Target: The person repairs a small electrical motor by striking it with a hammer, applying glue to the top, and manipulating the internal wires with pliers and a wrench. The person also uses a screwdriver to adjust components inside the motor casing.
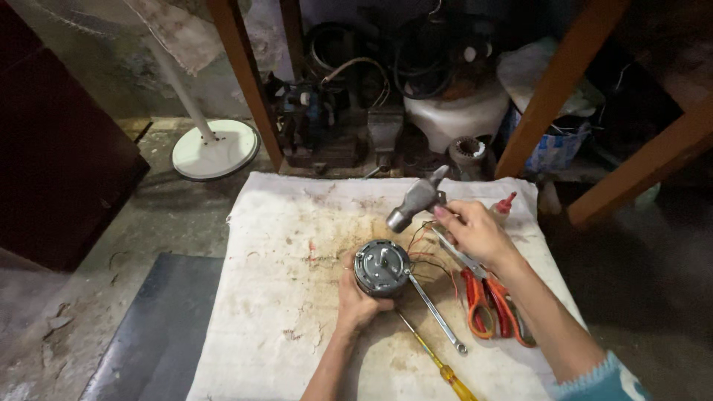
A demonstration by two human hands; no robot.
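Observation:
My left hand (356,301) grips a round grey electric motor (381,266) and holds it upright on a stained white cloth (282,282). Thin red and dark wires (423,252) trail from the motor to the right. My right hand (479,234) is closed around the handle of a metal hammer (416,200), whose head hangs just above and to the right of the motor. A silver wrench (437,312) lies against the motor's right side. Near the cloth's front edge lies a yellow-handled screwdriver (438,364).
Orange-handled scissors or pliers (494,308) lie right of the wrench. A small red-capped bottle (505,206) stands behind my right hand. Beyond the cloth are a bench vise (385,134), cables, a white container (457,115), wooden table legs (249,82) and a white fan base (215,148).

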